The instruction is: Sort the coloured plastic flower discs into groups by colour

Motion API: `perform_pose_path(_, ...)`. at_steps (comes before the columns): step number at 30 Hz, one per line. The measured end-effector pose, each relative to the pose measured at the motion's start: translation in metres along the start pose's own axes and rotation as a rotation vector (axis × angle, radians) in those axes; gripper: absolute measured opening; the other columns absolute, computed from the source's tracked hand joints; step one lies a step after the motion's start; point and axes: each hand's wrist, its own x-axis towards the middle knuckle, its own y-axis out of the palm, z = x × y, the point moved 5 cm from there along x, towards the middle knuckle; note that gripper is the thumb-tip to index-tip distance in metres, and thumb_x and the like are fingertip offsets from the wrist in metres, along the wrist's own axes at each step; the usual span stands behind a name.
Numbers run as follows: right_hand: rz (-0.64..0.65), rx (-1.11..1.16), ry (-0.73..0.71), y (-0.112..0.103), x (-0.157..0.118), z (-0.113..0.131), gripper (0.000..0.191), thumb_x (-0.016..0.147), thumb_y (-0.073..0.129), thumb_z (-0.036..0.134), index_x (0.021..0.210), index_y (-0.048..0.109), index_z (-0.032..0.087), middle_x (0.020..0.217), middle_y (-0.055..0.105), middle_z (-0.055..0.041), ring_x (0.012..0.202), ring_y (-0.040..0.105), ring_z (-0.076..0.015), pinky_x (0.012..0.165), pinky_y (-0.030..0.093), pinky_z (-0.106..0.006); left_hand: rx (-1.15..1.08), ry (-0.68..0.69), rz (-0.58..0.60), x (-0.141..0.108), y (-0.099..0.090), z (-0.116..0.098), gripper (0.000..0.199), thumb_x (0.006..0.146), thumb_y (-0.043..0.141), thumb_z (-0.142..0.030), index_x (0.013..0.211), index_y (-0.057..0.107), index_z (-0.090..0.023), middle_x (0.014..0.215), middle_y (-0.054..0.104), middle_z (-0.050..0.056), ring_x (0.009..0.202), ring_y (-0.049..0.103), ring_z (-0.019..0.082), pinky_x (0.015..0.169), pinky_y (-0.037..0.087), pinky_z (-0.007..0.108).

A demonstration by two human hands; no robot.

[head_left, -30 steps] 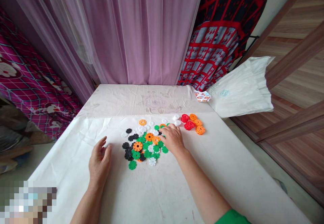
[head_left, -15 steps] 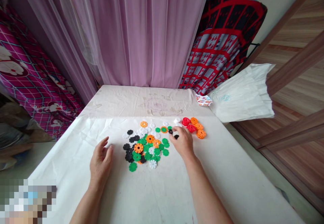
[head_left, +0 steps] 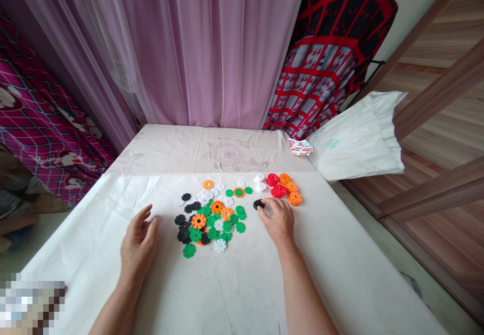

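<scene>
Black discs (head_left: 258, 204): now apart from the mixed pile (head_left: 204, 211), making a separate black group beside the red discs (head_left: 279, 190).
Right hand (head_left: 279, 221): narrow, fingertips touching the black discs; we cannot tell whether we grip them.
Left hand (head_left: 138, 241): wide, holding nothing, towards the surface's (head_left: 227, 294) left edge.
</scene>
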Motion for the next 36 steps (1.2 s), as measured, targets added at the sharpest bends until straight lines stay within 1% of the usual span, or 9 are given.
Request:
perform_pose_path(10,0.054,-0.035,0.008,0.002,0.000,0.003,0.013,0.080,0.059,0.028,0.086,0.070,0.024,0.090,0.071,-0.0044,0.086,0.056,-0.0221,0.080,0.039,-0.035,-0.028,-0.011,0.000,0.000,0.000,-0.001,0.060,0.074,0.054,-0.057,0.123,0.060,-0.024,0.116,0.066,0.008,0.095,0.061,0.022,0.088,0.049,0.039)
perform_pose_path(15,0.035,-0.012,0.005,-0.001,-0.002,0.001,0.015,0.082,0.058,0.029,0.086,0.071,0.024,0.091,0.071,-0.0052,0.087,0.056,-0.0223,0.082,0.040,-0.035,-0.023,0.005,0.001,0.000,0.001,-0.001,0.059,0.074,0.054,-0.056,0.124,0.060,-0.025,0.115,0.066,0.008,0.094,0.062,0.022,0.088,0.049,0.038)
perform_pose_path(19,0.058,-0.023,-0.010,0.001,0.010,0.004,0.017,0.084,0.054,0.023,0.084,0.071,0.024,0.091,0.072,-0.0046,0.086,0.056,-0.0220,0.081,0.040,-0.034,-0.024,0.002,0.004,0.000,0.001,-0.001,0.059,0.074,0.054,-0.056,0.123,0.061,-0.025,0.115,0.066,0.008,0.094,0.062,0.022,0.089,0.049,0.039)
perform_pose_path(22,0.168,-0.086,-0.051,0.010,0.034,0.013,0.017,0.082,0.056,0.021,0.085,0.071,0.026,0.091,0.073,-0.0032,0.090,0.057,-0.0230,0.079,0.039,-0.034,-0.027,-0.006,0.001,0.000,0.000,-0.001,0.059,0.074,0.054,-0.057,0.123,0.061,-0.025,0.116,0.066,0.008,0.094,0.061,0.022,0.089,0.049,0.039)
perform_pose_path(25,0.335,-0.192,-0.106,0.024,0.061,0.023,0.015,0.079,0.060,0.020,0.084,0.072,0.027,0.085,0.073,-0.0033,0.092,0.057,-0.0236,0.078,0.037,-0.034,-0.026,-0.011,-0.002,0.001,0.000,0.001,0.059,0.074,0.054,-0.058,0.122,0.061,-0.025,0.116,0.066,0.008,0.095,0.061,0.023,0.088,0.049,0.039)
perform_pose_path(27,0.445,-0.263,-0.143,0.033,0.074,0.029,0.015,0.077,0.062,0.019,0.083,0.073,0.028,0.080,0.073,-0.0036,0.090,0.057,-0.0236,0.077,0.037,-0.034,-0.028,-0.010,0.001,0.001,0.001,0.002,0.060,0.074,0.054,-0.059,0.123,0.061,-0.025,0.117,0.066,0.008,0.096,0.062,0.023,0.088,0.049,0.038)
perform_pose_path(29,0.537,-0.327,-0.173,0.040,0.080,0.033,0.014,0.075,0.064,0.019,0.081,0.073,0.027,0.076,0.072,-0.0043,0.090,0.057,-0.0241,0.075,0.037,-0.034,-0.030,-0.008,0.004,0.001,0.001,0.003,0.060,0.074,0.053,-0.059,0.123,0.060,-0.025,0.117,0.066,0.008,0.096,0.062,0.023,0.089,0.048,0.039)
perform_pose_path(31,0.589,-0.373,-0.193,0.046,0.080,0.035,0.014,0.073,0.064,0.017,0.079,0.073,0.026,0.076,0.072,-0.0056,0.089,0.058,-0.0247,0.074,0.036,-0.034,-0.028,-0.007,0.004,0.000,0.002,0.002,0.060,0.074,0.053,-0.059,0.123,0.060,-0.025,0.117,0.066,0.008,0.096,0.061,0.023,0.090,0.048,0.039)
perform_pose_path(36,0.620,-0.382,-0.192,0.053,0.077,0.034,0.014,0.072,0.064,0.015,0.080,0.072,0.025,0.083,0.073,-0.0058,0.090,0.057,-0.0240,0.077,0.037,-0.034,-0.023,-0.005,-0.008,-0.001,0.001,0.000,0.060,0.074,0.053,-0.058,0.124,0.060,-0.025,0.116,0.066,0.008,0.093,0.061,0.022,0.088,0.048,0.039)
